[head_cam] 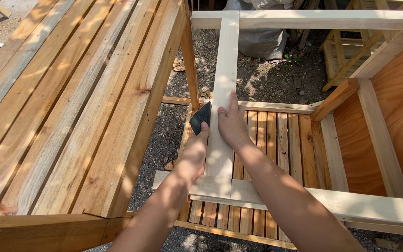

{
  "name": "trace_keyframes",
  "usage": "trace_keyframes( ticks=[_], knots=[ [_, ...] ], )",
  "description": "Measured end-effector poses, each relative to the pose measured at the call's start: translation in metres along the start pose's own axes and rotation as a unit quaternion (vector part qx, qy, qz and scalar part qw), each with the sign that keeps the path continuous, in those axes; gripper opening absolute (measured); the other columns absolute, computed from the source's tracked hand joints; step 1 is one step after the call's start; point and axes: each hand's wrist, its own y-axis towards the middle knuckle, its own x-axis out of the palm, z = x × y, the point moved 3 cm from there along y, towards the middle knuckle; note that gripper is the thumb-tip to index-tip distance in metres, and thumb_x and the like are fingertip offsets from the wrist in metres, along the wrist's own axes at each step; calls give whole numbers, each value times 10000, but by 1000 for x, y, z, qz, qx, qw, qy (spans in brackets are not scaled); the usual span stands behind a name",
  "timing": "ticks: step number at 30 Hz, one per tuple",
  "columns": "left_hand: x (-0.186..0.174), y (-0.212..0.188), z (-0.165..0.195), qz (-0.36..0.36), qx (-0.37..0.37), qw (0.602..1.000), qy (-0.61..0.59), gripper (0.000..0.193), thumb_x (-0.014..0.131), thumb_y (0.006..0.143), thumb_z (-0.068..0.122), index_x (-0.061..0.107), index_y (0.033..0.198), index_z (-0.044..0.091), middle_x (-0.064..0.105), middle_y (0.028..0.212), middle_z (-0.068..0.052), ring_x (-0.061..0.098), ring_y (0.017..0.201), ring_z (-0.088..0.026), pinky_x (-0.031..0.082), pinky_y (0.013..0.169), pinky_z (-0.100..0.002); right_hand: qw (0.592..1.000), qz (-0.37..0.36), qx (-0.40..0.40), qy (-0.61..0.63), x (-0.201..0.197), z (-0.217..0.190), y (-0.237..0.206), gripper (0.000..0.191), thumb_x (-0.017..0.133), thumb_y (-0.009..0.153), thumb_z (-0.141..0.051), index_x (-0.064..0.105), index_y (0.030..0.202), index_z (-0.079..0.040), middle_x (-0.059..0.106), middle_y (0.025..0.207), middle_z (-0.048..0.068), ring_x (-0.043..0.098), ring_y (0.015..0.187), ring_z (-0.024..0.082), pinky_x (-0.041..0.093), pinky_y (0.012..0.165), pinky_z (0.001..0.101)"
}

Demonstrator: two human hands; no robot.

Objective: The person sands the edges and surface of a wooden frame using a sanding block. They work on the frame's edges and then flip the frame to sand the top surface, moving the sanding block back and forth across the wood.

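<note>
Left hand [193, 156] gripping dark sandpaper piece [201, 116], fingers curling under it, thumb pressing on top; sheet lying against left edge of pale cross rail [225, 60]. Right hand [232, 126] resting flat on rail just right of sandpaper, fingers lying together and stretched forward, holding nothing. Rail running away from camera, joining pale frame bar [350, 203] near forearms. Slatted base [281, 140] sitting below rail. Slatted panel [71, 93] standing left of rail. Plywood side [397, 112] right of rail. Grey sack [257, 39], possibly plastic, lying beyond rail's far end.

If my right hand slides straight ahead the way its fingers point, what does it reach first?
The right hand lies flat on the pale upright board; going straight on, it would probably meet the pale crossbar at the far end.
</note>
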Motion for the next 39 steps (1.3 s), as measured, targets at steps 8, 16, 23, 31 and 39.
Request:
trace_keyframes(
  ticks=[8, 16, 23, 31, 39],
  knots=[
    [27, 77, 39, 35, 16, 995, 89, 575, 449, 1024, 483, 636, 1229, -20, 689, 1064, -153, 655, 900, -245, 567, 762, -464, 999, -6, 19, -36, 1, -1, -1, 689, 448, 1045, -290, 134, 1635, -123, 402, 1482, 271, 579, 1244, 445, 493, 1046, 498],
    [38, 98, 55, 28, 61, 992, 105, 593, 462, 1041, 521, 599, 1265, -11, 697, 1060, -147, 687, 886, -233, 582, 768, -441, 999, -4, 23, -28, 6, 11, 11, 695, 457, 1033, -295, 138, 1629, -135, 395, 1479, 266, 575, 1229, 454, 488, 1031, 511],
    [-5, 9, 8, 55, -10, 988, 144, 595, 464, 1029, 523, 679, 1185, -9, 731, 995, -163, 691, 797, -233, 571, 693, -402, 1000, 13, 7, -24, 4, 6, 9, 698, 470, 1030, -281, 157, 1635, -125, 430, 1449, 287, 571, 1232, 463, 484, 1033, 520],
    [51, 139, 66, -8, 22, 996, 85, 585, 350, 1087, 448, 670, 1181, -33, 726, 1066, -164, 723, 901, -230, 583, 815, -409, 995, -39, 82, -52, -1, -5, 5, 698, 420, 1034, -334, 115, 1636, -158, 431, 1398, 226, 606, 1178, 411, 510, 1001, 512],
    [26, 88, 44, -2, 64, 991, 116, 575, 477, 1052, 452, 698, 1110, -76, 739, 955, -165, 706, 805, -239, 567, 678, -405, 999, -10, 39, -28, 3, 2, 6, 711, 465, 1027, -300, 134, 1635, -137, 445, 1396, 248, 586, 1193, 436, 476, 1022, 528]
  ],
)
